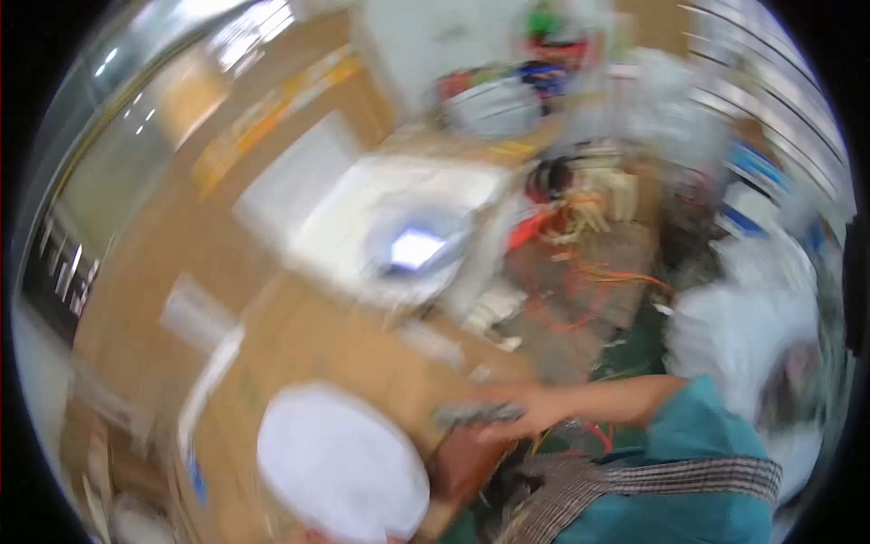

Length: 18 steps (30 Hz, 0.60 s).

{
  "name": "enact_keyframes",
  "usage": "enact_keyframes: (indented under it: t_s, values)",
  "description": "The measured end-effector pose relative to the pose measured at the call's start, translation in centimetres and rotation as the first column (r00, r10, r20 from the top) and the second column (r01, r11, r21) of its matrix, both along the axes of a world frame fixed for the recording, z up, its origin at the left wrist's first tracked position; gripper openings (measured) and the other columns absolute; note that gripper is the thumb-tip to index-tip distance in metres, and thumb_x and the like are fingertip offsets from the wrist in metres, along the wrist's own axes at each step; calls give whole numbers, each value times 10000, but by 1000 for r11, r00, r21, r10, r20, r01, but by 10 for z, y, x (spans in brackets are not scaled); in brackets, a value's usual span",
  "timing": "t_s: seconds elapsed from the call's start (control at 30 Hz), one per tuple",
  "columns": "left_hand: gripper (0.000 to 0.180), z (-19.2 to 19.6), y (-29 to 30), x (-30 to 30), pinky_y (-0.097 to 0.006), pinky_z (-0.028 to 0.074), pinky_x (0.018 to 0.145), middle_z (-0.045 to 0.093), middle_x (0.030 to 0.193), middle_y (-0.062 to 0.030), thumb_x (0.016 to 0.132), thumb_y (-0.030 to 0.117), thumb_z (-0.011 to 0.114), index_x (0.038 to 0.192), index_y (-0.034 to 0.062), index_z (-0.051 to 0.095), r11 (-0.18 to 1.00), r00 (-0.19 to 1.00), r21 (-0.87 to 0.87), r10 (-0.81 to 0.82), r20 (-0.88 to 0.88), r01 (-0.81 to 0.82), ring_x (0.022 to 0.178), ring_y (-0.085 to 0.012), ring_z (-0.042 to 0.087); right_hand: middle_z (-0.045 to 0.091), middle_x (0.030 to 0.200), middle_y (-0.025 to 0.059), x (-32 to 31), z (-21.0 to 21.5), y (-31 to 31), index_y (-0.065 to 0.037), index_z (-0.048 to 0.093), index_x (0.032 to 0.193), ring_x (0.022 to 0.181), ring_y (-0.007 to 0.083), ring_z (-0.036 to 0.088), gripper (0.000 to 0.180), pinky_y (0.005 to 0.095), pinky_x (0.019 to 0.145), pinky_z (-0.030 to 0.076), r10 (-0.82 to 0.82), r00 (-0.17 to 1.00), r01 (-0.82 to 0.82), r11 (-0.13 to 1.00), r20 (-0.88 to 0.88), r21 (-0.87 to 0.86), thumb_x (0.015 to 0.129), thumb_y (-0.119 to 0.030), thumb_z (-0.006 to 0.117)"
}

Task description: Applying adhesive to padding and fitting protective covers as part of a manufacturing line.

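Motion blur smears the whole view. My right hand (521,412) reaches in from the teal sleeve at lower right. Its fingers are closed around a mottled grey, elongated thing (478,414) whose kind I cannot make out. A plain white oval piece (344,462), flat-looking, is at the lower middle, left of that hand. Skin-coloured fingertips of my left hand (313,536) show at its lower edge and seem to grip it; the rest of that hand is cut off by the frame. Beneath both is a brown cardboard-like surface (362,349).
Farther off, a white tray-like surface (353,231) bears a bright, shiny item (417,249). Orange cords (625,275) and scattered pieces lie to the right. White plastic bags (739,331) crowd the right side. A filled container (494,107) stands at the back. Brown boards line the left.
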<state>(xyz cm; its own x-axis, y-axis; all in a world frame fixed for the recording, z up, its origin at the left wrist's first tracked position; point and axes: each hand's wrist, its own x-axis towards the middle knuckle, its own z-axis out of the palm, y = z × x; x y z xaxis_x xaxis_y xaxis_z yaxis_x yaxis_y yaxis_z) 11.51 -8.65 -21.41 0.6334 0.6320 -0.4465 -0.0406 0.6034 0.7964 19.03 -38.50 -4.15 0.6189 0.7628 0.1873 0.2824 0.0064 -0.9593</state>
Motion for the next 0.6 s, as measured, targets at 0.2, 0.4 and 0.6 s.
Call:
enact_keyframes:
  t_s: [0.2,0.4,0.6]
  values:
    - [330,110,-123,132,-418,454,712,596,961,-119,843,220,533,1069,-20,527,841,819,96,-541,192,533,826,-249,547,524,1216,94,-19,-23,-48,-78,395,1332,1107,175,479,554,304,925,385,-106,994,101,988,34,115,855,-252,617]
    - [411,170,-157,149,-442,428,792,575,1041,-135,834,266,520,1121,-28,505,763,723,130,-642,255,633,918,-275,533,512,1224,107,-31,-17,-91,-56,397,1325,1126,176,458,563,306,952,357,-254,953,247,967,-167,-66,850,-254,626]
    - [493,186,-55,80,-465,402,872,554,1121,-151,826,313,506,1174,-36,483,946,903,75,-322,286,314,1010,-301,518,500,1259,82,-25,-26,-65,-35,395,1324,1163,159,436,515,297,991,333,-126,992,126,986,-2,109,882,-216,590]
